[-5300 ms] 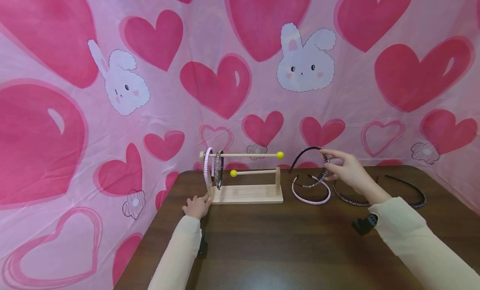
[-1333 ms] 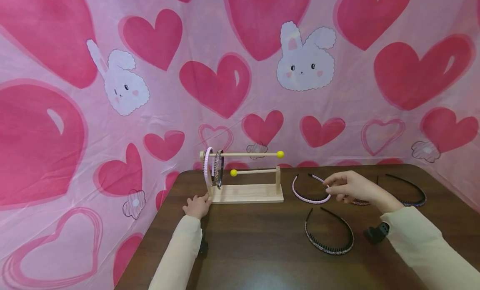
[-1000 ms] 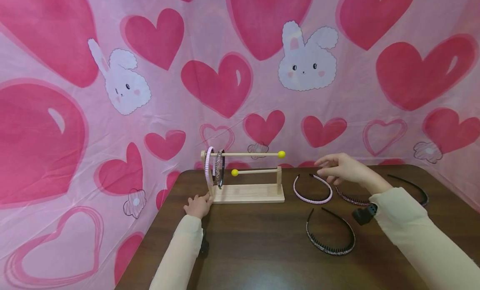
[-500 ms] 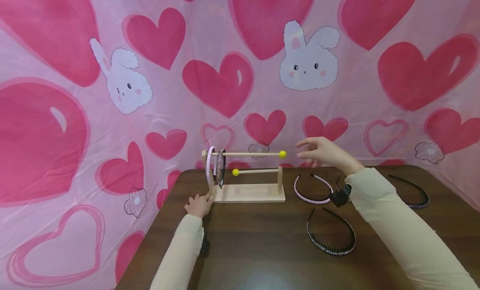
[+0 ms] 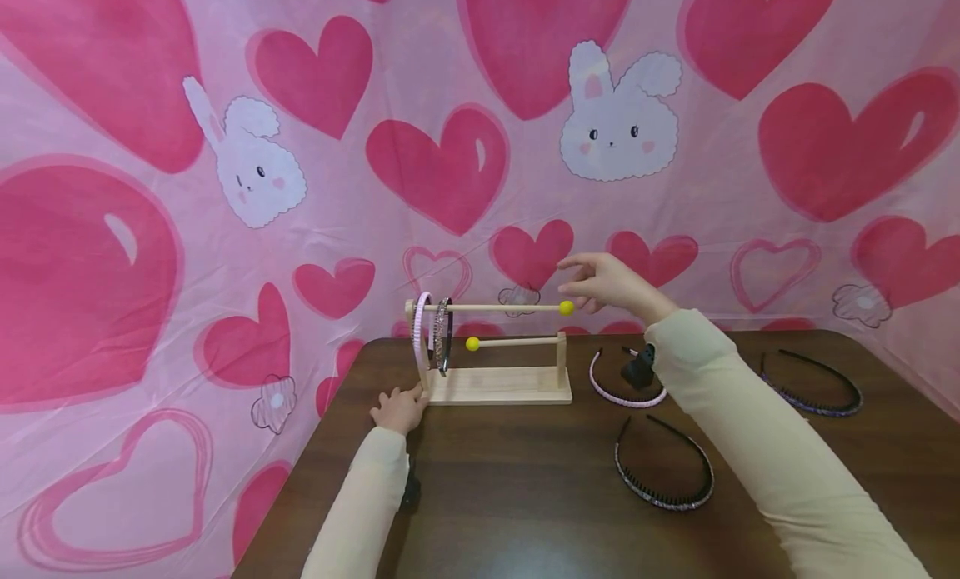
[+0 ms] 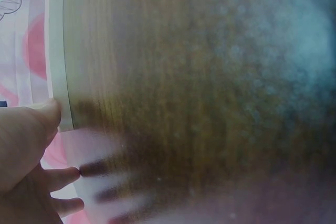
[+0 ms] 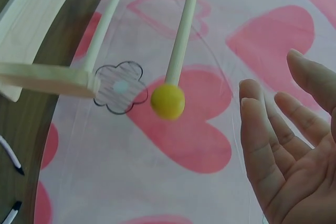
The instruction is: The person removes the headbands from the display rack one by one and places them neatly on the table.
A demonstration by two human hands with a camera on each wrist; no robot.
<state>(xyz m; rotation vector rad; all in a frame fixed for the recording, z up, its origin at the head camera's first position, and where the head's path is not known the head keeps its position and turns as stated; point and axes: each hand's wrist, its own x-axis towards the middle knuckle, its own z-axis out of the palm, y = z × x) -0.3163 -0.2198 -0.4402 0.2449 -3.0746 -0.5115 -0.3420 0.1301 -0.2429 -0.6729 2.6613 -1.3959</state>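
A wooden headband stand point(image 5: 498, 386) stands at the back left of the table. On its upper rod point(image 5: 506, 307), near the left end, hang a pink headband point(image 5: 421, 333) and a dark glittery headband point(image 5: 441, 337). My left hand point(image 5: 397, 411) rests at the stand's left end; in the left wrist view its thumb point(image 6: 47, 116) touches the pale base. Beside the yellow ball point(image 5: 566, 308) capping the upper rod, my right hand point(image 5: 611, 281) is raised with nothing in it. The right wrist view shows its fingers loosely bent, apart from the ball point(image 7: 167, 101).
On the table right of the stand lie a pink headband point(image 5: 628, 402), partly behind the right wrist, and a purplish dark headband point(image 5: 825, 410). A black glittery headband point(image 5: 671, 504) lies nearer the front. The lower rod point(image 5: 517, 341) ends in another yellow ball point(image 5: 472, 344).
The black glittery headband, held by my right hand earlier, now lies toward the table's front. Empty, that hand has moved up and left to the upper rod's end. My left hand stays put.
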